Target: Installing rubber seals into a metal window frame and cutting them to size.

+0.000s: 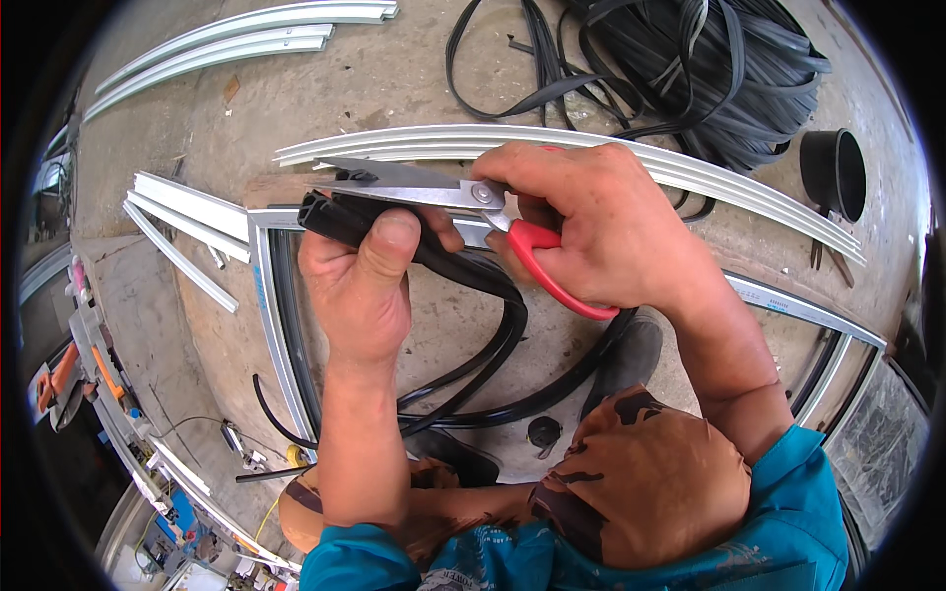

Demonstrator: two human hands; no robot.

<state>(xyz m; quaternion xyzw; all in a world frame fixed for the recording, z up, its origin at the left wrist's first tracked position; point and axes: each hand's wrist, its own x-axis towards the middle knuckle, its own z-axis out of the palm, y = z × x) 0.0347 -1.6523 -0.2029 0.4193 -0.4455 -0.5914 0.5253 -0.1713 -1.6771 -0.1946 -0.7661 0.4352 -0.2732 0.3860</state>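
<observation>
My left hand [360, 271] grips the end of a black rubber seal strip [458, 271], thumb on top and fingers below. The strip's hollow cut end points left, and its length loops down between my legs. My right hand [611, 227] is closed round the red handles of a pair of scissors [537, 256]. Their blades are spread and reach left over the strip's end, one lying just above my left thumb. A dark piece of the strip shows between the blades; whether the edges touch it I cannot tell.
Below my hands lies a metal frame [264, 286] on the concrete floor. White profiles [690, 172] lie beyond it, with more at the left. A large coil of black strip [729, 89] and a black cup [834, 175] are at the far right. Tools crowd the left edge.
</observation>
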